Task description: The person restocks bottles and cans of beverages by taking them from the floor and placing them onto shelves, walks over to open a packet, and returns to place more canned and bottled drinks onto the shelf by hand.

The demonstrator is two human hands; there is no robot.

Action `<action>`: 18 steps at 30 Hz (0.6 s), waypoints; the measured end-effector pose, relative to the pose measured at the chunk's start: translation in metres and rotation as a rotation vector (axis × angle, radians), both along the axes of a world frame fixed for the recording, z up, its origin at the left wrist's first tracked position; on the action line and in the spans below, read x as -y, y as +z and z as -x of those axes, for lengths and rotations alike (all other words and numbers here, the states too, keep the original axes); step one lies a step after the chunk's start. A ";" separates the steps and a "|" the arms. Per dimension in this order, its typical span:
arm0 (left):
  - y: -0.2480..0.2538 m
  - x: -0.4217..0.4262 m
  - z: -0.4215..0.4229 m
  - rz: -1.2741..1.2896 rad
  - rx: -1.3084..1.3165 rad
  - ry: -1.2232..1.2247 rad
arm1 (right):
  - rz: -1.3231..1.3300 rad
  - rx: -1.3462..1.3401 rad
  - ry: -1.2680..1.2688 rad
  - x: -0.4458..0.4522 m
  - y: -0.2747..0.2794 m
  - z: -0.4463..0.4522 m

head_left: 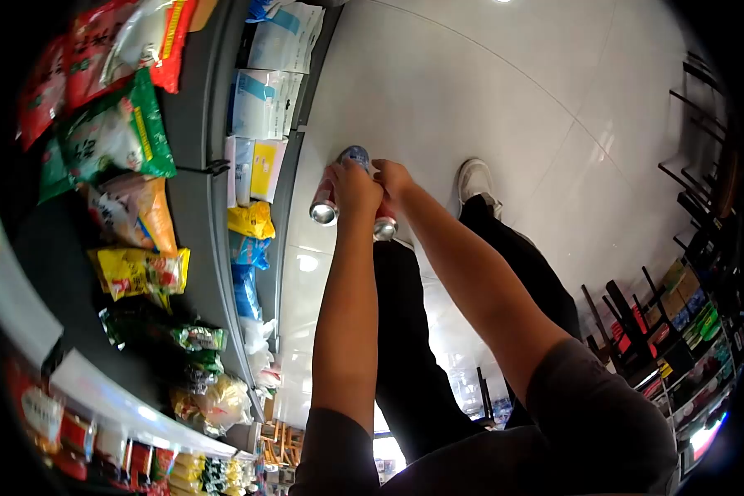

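Observation:
My left hand (357,192) is closed round a drink can (326,198), whose silver end faces back toward me. A blue can top (354,154) shows just beyond my fingers; I cannot tell whether it belongs to that same can. Close against it, my right hand (393,179) is curled at a red drink can (385,221), its silver end also turned my way. The fingers partly hide both cans. The hands are held together above the floor, beside the lower shelf.
Left of me stands a grey shelf (194,107) with green (112,136), red and yellow bags. White boxes (260,103) and blue packs line its lower level. My shoe (476,180) rests on the pale tiled floor (438,91). Black racks (628,318) with goods stand at the right.

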State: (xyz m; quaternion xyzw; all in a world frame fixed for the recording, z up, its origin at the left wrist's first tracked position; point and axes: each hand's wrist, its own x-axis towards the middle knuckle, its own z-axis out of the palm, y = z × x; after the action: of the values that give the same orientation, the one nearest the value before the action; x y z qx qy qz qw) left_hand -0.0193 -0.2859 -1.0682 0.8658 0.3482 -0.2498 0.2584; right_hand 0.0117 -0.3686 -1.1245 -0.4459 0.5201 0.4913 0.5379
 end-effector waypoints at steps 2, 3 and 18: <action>-0.020 -0.007 -0.004 0.104 -0.153 0.026 | -0.094 -0.046 -0.029 -0.011 -0.016 -0.003; -0.026 -0.009 -0.001 0.124 -0.179 0.035 | -0.141 -0.069 -0.042 -0.014 -0.022 -0.002; 0.133 0.040 -0.014 0.247 0.095 -0.139 | -0.086 -0.003 -0.055 0.042 0.153 -0.038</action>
State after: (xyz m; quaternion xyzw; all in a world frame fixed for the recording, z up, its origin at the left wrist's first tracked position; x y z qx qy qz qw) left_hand -0.0051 -0.3255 -0.9352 0.8604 0.2412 -0.2666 0.3611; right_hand 0.0500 -0.4106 -0.9711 -0.4073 0.5115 0.4990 0.5688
